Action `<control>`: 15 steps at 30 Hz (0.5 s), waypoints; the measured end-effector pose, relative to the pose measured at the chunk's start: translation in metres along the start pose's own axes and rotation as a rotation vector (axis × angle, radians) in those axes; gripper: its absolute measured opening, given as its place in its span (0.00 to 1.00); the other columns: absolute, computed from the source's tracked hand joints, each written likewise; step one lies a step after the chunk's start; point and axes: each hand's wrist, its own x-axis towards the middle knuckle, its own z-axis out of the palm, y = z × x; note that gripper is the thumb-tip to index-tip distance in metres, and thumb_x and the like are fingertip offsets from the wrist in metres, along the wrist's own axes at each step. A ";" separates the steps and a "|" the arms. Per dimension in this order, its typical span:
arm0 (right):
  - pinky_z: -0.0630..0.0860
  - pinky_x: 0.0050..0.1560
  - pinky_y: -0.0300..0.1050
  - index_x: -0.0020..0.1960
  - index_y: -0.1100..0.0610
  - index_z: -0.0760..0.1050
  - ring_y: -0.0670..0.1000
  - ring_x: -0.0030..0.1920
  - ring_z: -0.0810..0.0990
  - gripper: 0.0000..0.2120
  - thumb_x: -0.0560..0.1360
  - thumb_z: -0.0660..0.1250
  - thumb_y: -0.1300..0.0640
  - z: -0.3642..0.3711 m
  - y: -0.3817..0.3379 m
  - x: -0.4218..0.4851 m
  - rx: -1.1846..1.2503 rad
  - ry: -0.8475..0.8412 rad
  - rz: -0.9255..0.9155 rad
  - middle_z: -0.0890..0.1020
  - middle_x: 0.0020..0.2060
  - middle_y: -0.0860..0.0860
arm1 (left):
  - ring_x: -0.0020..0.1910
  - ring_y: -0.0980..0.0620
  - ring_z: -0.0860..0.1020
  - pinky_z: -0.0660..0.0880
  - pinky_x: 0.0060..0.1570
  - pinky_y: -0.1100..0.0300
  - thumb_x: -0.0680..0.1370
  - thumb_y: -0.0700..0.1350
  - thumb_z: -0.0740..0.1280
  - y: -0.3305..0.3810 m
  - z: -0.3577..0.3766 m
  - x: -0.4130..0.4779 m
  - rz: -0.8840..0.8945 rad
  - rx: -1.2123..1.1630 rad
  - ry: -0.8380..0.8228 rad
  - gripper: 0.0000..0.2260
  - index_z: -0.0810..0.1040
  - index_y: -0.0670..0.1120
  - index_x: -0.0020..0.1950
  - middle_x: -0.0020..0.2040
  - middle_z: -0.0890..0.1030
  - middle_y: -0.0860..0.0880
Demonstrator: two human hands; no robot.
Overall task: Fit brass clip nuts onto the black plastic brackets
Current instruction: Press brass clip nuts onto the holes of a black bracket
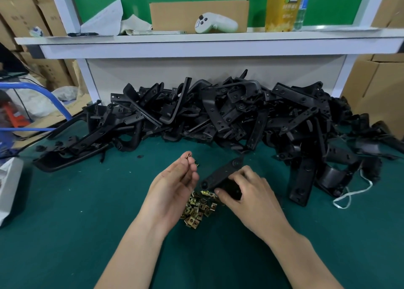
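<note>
My left hand (175, 179) is raised palm-up above the green mat and pinches a small brass clip nut (188, 156) at its fingertips. My right hand (247, 192) grips a black plastic bracket (225, 171) just right of it, the bracket's long end pointing up and away. A loose heap of brass clip nuts (197, 207) lies on the mat between and below both hands. A big pile of black brackets (218, 113) stretches across the back of the mat.
A white shelf (196, 41) above the pile carries a cardboard box (175, 15), a white controller (215, 24) and a yellow bottle (282, 6). A white cord (349, 194) lies at the right. Cardboard boxes stand at both sides; a blue frame (50, 96) is at the left.
</note>
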 end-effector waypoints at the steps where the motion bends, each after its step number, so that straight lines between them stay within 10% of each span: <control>1: 0.64 0.48 0.42 0.60 0.50 0.79 0.42 0.43 0.61 0.24 0.75 0.63 0.34 0.000 0.000 0.000 0.004 -0.002 0.001 0.73 0.50 0.44 | 0.42 0.54 0.82 0.80 0.44 0.63 0.78 0.40 0.68 0.000 0.000 0.000 -0.004 -0.004 -0.018 0.13 0.80 0.39 0.61 0.45 0.83 0.48; 15: 0.63 0.50 0.41 0.62 0.49 0.78 0.42 0.45 0.61 0.25 0.75 0.60 0.33 0.001 0.001 0.000 -0.010 -0.028 -0.010 0.72 0.51 0.42 | 0.40 0.55 0.82 0.80 0.40 0.63 0.76 0.45 0.70 0.002 0.002 -0.004 -0.058 0.026 -0.011 0.09 0.88 0.43 0.47 0.46 0.84 0.47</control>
